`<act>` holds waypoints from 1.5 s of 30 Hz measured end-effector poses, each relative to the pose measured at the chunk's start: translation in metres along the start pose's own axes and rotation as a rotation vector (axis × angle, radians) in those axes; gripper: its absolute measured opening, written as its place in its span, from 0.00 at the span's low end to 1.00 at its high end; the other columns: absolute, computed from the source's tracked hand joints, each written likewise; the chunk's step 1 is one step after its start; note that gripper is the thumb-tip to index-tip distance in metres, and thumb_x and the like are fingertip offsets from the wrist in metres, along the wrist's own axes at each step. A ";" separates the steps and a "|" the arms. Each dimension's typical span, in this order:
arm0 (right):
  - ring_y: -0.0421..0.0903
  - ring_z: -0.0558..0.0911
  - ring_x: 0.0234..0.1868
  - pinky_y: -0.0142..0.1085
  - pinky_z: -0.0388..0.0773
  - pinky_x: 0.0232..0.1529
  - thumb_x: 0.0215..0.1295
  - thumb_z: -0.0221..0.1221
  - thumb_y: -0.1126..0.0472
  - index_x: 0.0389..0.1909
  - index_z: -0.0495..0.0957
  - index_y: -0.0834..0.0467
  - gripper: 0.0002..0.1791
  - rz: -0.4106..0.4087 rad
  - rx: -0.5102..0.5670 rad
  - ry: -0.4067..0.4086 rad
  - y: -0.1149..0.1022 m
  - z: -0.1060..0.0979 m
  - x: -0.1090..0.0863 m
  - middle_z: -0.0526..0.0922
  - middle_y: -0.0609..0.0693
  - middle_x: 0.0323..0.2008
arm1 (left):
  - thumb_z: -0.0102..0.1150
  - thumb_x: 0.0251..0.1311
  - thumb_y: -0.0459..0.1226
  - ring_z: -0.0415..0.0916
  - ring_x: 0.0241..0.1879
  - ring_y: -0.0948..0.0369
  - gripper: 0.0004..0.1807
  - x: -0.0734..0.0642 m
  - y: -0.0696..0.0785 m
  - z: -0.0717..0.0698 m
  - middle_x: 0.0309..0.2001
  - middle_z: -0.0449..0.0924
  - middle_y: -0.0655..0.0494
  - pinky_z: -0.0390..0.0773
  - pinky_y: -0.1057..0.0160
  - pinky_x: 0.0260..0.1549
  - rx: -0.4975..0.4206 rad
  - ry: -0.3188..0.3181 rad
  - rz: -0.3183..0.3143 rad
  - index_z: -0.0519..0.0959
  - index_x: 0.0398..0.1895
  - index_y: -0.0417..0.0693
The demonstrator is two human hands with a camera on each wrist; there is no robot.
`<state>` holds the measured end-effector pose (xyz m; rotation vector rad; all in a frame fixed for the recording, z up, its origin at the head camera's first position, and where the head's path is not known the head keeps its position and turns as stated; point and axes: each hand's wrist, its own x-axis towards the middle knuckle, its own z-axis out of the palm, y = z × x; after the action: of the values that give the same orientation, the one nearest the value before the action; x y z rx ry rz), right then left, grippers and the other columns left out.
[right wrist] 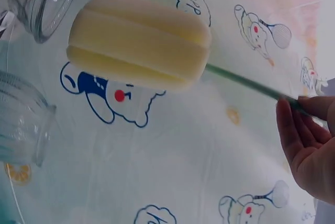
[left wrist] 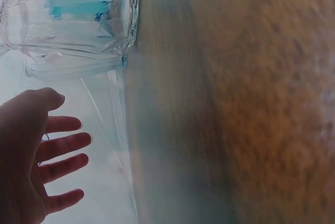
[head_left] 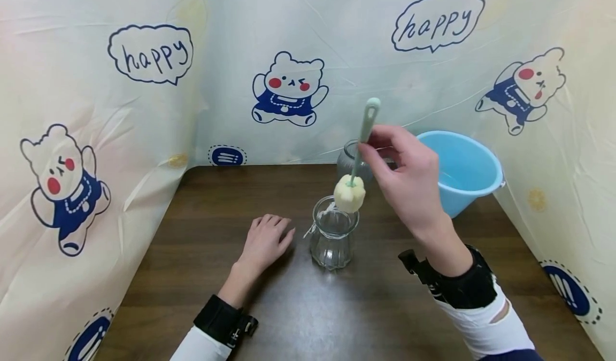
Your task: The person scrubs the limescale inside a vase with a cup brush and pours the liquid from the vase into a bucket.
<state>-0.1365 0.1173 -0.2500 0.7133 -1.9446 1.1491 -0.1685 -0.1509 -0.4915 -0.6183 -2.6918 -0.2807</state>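
Between thumb and fingers my right hand (head_left: 409, 174) pinches the green handle of a sponge bottle brush (head_left: 349, 194). Its pale yellow, grooved sponge head (right wrist: 138, 41) hangs downward, overlapping the rim of a clear glass jar (head_left: 332, 238) in the head view. White string is tied round the jar's neck. My left hand (head_left: 266, 239) lies near the tabletop, left of that jar, holding nothing. In the left wrist view its fingers (left wrist: 65, 145) are spread and relaxed, with the jar beyond the thumb.
A second glass jar (head_left: 347, 160) stands farther back, partly hidden behind the brush and right hand. To its right is a light blue bucket (head_left: 462, 163). A printed cloth (head_left: 356, 67) rises at the back and sides of the dark wooden table (head_left: 366, 307).
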 end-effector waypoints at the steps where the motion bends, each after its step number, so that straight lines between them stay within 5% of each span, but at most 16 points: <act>1: 0.40 0.83 0.36 0.28 0.82 0.38 0.57 0.66 0.70 0.42 0.82 0.68 0.11 -0.002 0.008 -0.027 0.001 0.004 0.000 0.87 0.55 0.37 | 0.53 0.66 0.48 0.75 0.47 0.52 0.18 0.000 0.000 0.000 0.42 0.86 0.53 0.73 0.44 0.50 0.001 -0.004 -0.003 0.85 0.47 0.48; 18: 0.37 0.79 0.37 0.37 0.83 0.37 0.62 0.64 0.61 0.43 0.82 0.59 0.10 0.162 -0.050 -0.307 0.043 0.037 -0.043 0.84 0.48 0.36 | 0.53 0.66 0.49 0.76 0.47 0.52 0.18 -0.008 -0.001 0.002 0.42 0.86 0.53 0.74 0.45 0.47 -0.010 -0.027 -0.020 0.85 0.47 0.49; 36: 0.40 0.79 0.32 0.39 0.83 0.34 0.60 0.65 0.62 0.39 0.81 0.60 0.08 0.234 -0.108 -0.376 0.059 0.044 -0.072 0.83 0.50 0.32 | 0.53 0.65 0.49 0.76 0.46 0.53 0.17 -0.006 -0.005 0.000 0.42 0.86 0.52 0.74 0.49 0.38 -0.019 -0.024 -0.031 0.85 0.46 0.50; 45: 0.45 0.77 0.39 0.41 0.80 0.35 0.59 0.65 0.61 0.38 0.82 0.59 0.08 0.250 -0.199 -0.370 0.067 0.040 -0.085 0.85 0.52 0.35 | 0.53 0.66 0.49 0.76 0.46 0.53 0.17 -0.004 -0.004 0.000 0.42 0.86 0.52 0.74 0.48 0.38 -0.030 -0.026 -0.030 0.85 0.46 0.50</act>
<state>-0.1532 0.1185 -0.3642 0.6210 -2.4782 0.9980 -0.1667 -0.1564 -0.4936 -0.5945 -2.7282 -0.3240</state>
